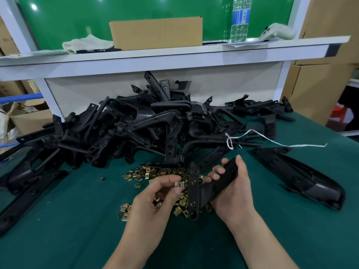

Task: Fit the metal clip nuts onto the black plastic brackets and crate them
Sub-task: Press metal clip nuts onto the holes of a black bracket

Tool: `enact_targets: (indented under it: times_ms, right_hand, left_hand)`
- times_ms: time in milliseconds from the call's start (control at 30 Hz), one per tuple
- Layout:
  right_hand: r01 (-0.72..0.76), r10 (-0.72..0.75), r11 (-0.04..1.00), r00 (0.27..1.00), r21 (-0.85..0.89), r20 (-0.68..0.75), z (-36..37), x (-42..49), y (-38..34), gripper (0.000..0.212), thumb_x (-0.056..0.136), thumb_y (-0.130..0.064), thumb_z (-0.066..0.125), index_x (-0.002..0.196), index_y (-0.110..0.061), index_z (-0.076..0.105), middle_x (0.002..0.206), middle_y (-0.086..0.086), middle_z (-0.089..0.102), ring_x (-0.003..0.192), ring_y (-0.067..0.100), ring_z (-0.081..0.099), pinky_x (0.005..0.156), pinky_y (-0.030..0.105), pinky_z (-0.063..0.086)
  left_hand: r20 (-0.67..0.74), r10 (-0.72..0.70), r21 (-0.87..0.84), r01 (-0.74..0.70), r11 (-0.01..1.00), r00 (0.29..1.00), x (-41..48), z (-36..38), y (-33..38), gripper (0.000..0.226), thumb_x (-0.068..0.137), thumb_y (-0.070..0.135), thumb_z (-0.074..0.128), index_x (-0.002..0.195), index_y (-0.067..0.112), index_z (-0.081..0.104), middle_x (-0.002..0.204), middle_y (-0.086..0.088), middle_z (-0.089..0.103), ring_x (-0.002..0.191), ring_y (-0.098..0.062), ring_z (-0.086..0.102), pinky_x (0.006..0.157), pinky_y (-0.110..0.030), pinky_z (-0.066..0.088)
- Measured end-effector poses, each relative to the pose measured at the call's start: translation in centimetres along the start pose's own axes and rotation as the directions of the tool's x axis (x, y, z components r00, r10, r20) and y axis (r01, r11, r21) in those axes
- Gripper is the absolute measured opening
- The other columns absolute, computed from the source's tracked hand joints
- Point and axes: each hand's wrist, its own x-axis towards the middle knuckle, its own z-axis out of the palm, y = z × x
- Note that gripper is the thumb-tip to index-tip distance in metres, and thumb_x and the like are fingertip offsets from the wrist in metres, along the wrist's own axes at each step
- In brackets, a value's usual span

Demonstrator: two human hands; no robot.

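My right hand [234, 189] grips a black plastic bracket [194, 191] just above the table, fingers curled round its wide arm. Its narrow holed arm points down toward me. My left hand [155, 199] pinches one metal clip nut [179, 184] between thumb and forefinger, right beside the bracket's narrow arm. A few more clip nuts sit in that hand's curled fingers. Loose brass-coloured clip nuts [147, 172] lie scattered on the green table cover under and behind both hands. A big heap of black brackets [136, 125] fills the back of the table.
A single long bracket [303, 175] lies at the right, and others [25, 193] reach the left edge. White string [272, 141] trails over the heap. A shelf [155, 55] above holds a cardboard box [157, 33], a water bottle [240, 18] and cloths. Cartons stand at the right.
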Motion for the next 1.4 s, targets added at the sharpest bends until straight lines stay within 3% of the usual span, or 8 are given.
enact_targets:
  times_ms: [200, 400, 700, 900, 1133, 1400]
  right_hand:
    - [-0.001, 0.001, 1.000, 1.000, -0.003, 0.005, 0.0, 0.0, 0.0, 0.038, 0.087, -0.057, 0.065, 0.072, -0.022, 0.068, 0.066, -0.006, 0.045, 0.051, 0.013, 0.044, 0.053, 0.028, 0.047]
    - [0.000, 0.000, 1.000, 1.000, 0.002, 0.006, 0.1, -0.1, 0.0, 0.039, 0.087, -0.057, 0.065, 0.070, -0.022, 0.068, 0.065, -0.006, 0.045, 0.051, 0.013, 0.044, 0.052, 0.028, 0.046]
    - [0.002, -0.002, 1.000, 1.000, -0.013, 0.013, 0.4, -0.2, 0.0, 0.039, 0.088, -0.057, 0.064, 0.071, -0.023, 0.066, 0.066, -0.007, 0.045, 0.051, 0.012, 0.043, 0.052, 0.028, 0.046]
    - [0.006, -0.005, 0.999, 1.000, -0.031, 0.016, 0.4, -0.3, 0.0, 0.040, 0.089, -0.058, 0.063, 0.069, -0.022, 0.067, 0.065, -0.006, 0.045, 0.051, 0.012, 0.042, 0.051, 0.027, 0.046]
    - [0.008, -0.007, 0.999, 1.000, -0.043, 0.025, 0.3, -0.3, 0.1, 0.038, 0.088, -0.057, 0.064, 0.074, -0.023, 0.066, 0.065, -0.006, 0.044, 0.051, 0.012, 0.042, 0.051, 0.027, 0.046]
    - [0.019, -0.018, 0.998, 1.000, -0.065, 0.026, 0.4, -0.3, 0.1, 0.037, 0.089, -0.058, 0.062, 0.076, -0.023, 0.064, 0.065, -0.007, 0.044, 0.051, 0.012, 0.042, 0.051, 0.026, 0.046]
  left_hand:
    - [-0.016, -0.034, -0.035, 0.033, 0.999, 0.999, 0.3, 0.0, 0.2, 0.023, 0.074, 0.054, 0.065, 0.097, 0.054, 0.070, 0.094, 0.020, 0.075, 0.092, 0.003, 0.068, 0.079, -0.006, 0.047]
    - [-0.058, -0.081, -0.084, 0.076, 0.994, 0.995, 0.5, 0.0, -0.1, 0.031, 0.082, 0.054, 0.055, 0.087, 0.032, 0.076, 0.082, 0.008, 0.076, 0.073, -0.002, 0.066, 0.065, -0.010, 0.048]
    - [0.014, -0.202, -0.194, 0.201, 0.960, 0.979, 0.9, -0.2, 0.4, 0.032, 0.083, 0.055, 0.057, 0.080, 0.028, 0.075, 0.082, -0.001, 0.076, 0.070, -0.007, 0.068, 0.067, -0.012, 0.050]
    - [0.035, -0.197, -0.198, 0.200, 0.959, 0.980, 0.7, 0.1, 0.3, 0.045, 0.083, 0.053, 0.059, 0.084, 0.011, 0.072, 0.081, -0.003, 0.076, 0.070, -0.009, 0.066, 0.068, -0.017, 0.053]
    - [0.047, -0.198, -0.271, 0.203, 0.941, 0.979, 0.6, 0.1, 0.4, 0.019, 0.086, 0.041, 0.063, 0.093, 0.032, 0.077, 0.093, -0.001, 0.077, 0.078, -0.009, 0.068, 0.070, -0.018, 0.054]
    - [0.062, -0.196, -0.325, 0.206, 0.923, 0.979, 0.4, 0.2, 1.0, 0.023, 0.075, 0.038, 0.071, 0.097, 0.039, 0.076, 0.080, 0.008, 0.073, 0.076, -0.003, 0.067, 0.069, -0.013, 0.052]
